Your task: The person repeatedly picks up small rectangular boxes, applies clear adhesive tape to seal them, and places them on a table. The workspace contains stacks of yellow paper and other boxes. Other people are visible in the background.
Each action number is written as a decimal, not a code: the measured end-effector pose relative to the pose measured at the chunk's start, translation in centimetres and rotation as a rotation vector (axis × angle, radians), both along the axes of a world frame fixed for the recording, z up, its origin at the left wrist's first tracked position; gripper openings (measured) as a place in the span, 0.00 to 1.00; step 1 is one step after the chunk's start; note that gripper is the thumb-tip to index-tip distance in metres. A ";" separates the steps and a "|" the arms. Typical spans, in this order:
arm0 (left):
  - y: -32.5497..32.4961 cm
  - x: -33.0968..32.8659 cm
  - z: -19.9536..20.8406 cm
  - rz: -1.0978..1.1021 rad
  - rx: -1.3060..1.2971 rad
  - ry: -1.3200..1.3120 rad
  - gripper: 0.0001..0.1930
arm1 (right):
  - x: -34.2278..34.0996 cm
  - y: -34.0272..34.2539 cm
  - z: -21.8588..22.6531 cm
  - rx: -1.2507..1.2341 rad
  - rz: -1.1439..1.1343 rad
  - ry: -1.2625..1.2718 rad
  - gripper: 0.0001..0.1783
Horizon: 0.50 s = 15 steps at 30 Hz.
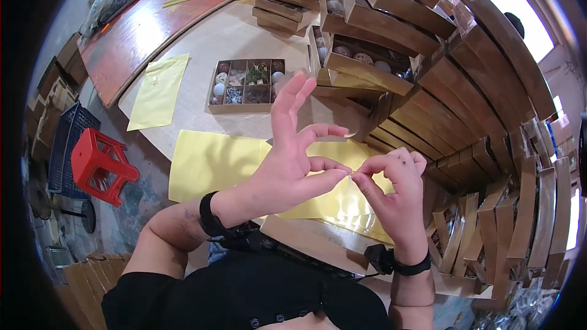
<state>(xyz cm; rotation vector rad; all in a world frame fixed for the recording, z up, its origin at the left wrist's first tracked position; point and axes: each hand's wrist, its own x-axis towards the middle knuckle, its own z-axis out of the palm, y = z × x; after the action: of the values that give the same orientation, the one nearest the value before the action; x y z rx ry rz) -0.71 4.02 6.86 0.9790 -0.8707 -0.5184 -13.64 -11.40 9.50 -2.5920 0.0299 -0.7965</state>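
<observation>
Over the yellow sheets (208, 168) on the table, my two hands meet fingertip to fingertip. My left hand (290, 162) pinches with thumb and index finger, its other fingers raised and spread. Facing it, my right hand (396, 189) is also in a pinch, the remaining fingers curled in. A tiny pale thing shows where the fingertips meet, too small to name. Just beyond my left hand lies an open cardboard box (239, 109) with compartments, filled with balls and dried decorative bits.
Tall stacks of brown boxes (440, 119) crowd the right and far right. Another yellow sheet (153, 101) with a small clear piece on it lies at the left. A red stool (101, 168) and blue crate (61, 146) stand on the floor, left of the table (199, 43).
</observation>
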 end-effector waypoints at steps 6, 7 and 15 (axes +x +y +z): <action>0.0 0.0 0.0 0.067 0.110 -0.071 0.60 | 0.3 0.3 -0.4 -0.079 -0.021 -0.026 0.10; 0.0 0.0 0.0 0.066 0.113 -0.062 0.60 | 0.3 0.3 -0.4 -0.090 -0.029 -0.041 0.10; -0.3 -0.2 -0.4 0.048 0.134 -0.039 0.60 | 0.4 0.4 -0.9 -0.155 -0.054 -0.080 0.11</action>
<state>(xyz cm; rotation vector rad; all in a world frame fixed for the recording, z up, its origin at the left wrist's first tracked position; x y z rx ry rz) -0.86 3.74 6.47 1.1327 -0.8534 -0.5228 -13.20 -11.03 8.64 -2.7118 0.0155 -0.9558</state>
